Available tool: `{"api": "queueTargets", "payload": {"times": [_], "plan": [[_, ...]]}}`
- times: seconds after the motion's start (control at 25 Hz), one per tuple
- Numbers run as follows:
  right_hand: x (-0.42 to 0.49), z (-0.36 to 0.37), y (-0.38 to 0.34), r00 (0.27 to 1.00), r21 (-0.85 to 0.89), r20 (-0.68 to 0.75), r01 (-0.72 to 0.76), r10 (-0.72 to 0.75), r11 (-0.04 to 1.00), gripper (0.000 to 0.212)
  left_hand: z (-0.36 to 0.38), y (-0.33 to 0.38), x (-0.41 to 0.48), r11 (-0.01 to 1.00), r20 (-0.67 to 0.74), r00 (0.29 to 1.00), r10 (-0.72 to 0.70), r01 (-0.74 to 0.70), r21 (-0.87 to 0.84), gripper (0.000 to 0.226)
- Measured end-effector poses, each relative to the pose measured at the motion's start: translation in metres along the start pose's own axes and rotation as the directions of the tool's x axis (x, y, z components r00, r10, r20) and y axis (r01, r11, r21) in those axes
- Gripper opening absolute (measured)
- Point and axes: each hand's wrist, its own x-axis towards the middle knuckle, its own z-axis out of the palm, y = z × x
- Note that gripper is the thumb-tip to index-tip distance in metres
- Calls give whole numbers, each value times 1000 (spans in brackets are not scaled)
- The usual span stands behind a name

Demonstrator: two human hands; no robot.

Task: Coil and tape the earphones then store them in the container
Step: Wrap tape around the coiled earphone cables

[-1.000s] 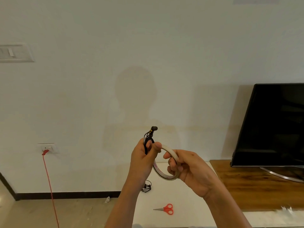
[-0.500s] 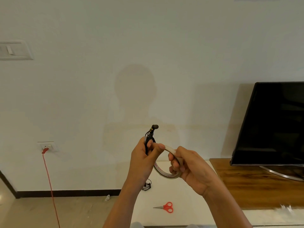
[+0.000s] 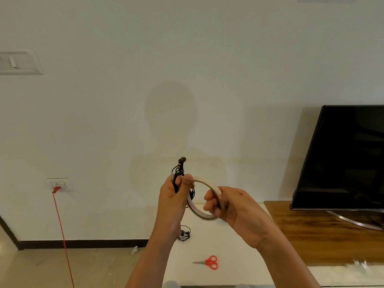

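Left hand (image 3: 174, 197) grips the coiled black earphones (image 3: 180, 169), thumb pressed over the bundle, raised before the wall (image 3: 207, 80). Right hand (image 3: 235, 207) holds the tape roll (image 3: 200, 214), fingers curled through the ring; its rim meets the left thumb. Below, a white surface (image 3: 239, 256) carries a second cable bundle (image 3: 184, 233) and red scissors (image 3: 209, 262), well apart. A wooden shelf (image 3: 311, 233) adjoins it on the right, bearing a television (image 3: 345, 156). A red cable (image 3: 62, 235) hangs from a wall socket (image 3: 60, 183) towards the floor (image 3: 93, 267).
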Motion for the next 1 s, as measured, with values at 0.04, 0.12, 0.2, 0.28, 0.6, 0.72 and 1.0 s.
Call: {"api": "queueTargets", "payload": {"times": [0.04, 0.12, 0.2, 0.28, 0.6, 0.72, 1.0], "plan": [[-1, 0, 1, 1000, -22, -28, -12, 12, 1000, 43, -1, 0, 0, 1000, 1, 1000, -13, 13, 21, 42], [-2, -1, 3, 997, -37, -67, -44, 42, 998, 42, -5, 1, 1, 992, 25, 999, -22, 18, 127, 34], [-3, -2, 3, 992, -67, -103, -75, 68, 995, 41, -9, 4, 3, 971, 79, 997, 8, -27, 238, 27], [-4, 2, 2, 990, -106, -118, -89, 76, 990, 44, -8, 6, 2, 943, 149, 987, 62, -107, 315, 30], [-4, 0, 6, 1000, -152, -14, -1, -1, 988, 43, -5, -2, -1, 961, 168, 984, 51, -94, 260, 27], [-4, -3, 8, 999, -89, 31, 39, -36, 995, 42, -3, -1, 0, 980, 150, 988, 21, -51, 195, 32], [-2, 2, 3, 996, -139, -86, -16, 4, 990, 46, 2, 2, -1, 971, 184, 979, 85, -124, 207, 27]]}}
